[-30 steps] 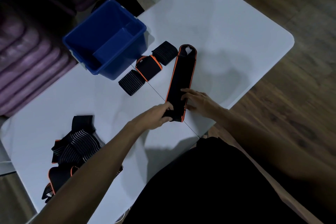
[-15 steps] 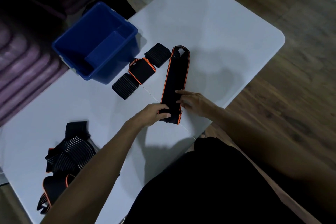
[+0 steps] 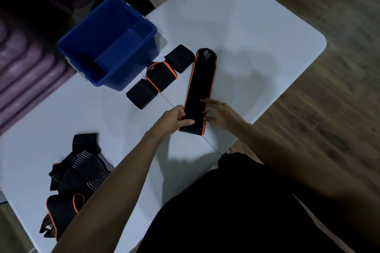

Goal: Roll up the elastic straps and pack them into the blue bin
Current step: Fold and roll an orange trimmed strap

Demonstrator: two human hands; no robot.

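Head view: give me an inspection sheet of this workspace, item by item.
Surface: white table, seam across it.
Job's things: blue bin holds no straps; three rolled straps lie beside it; flat strap stretched out, near end being rolled; unrolled pile at the table's near left.
Clutter: nothing seen.
Grippers: left hand and right hand pinch the flat strap's near end with curled fingers.
Cables: nothing seen.
Surroundings: wooden floor; purple cushions beside the table.
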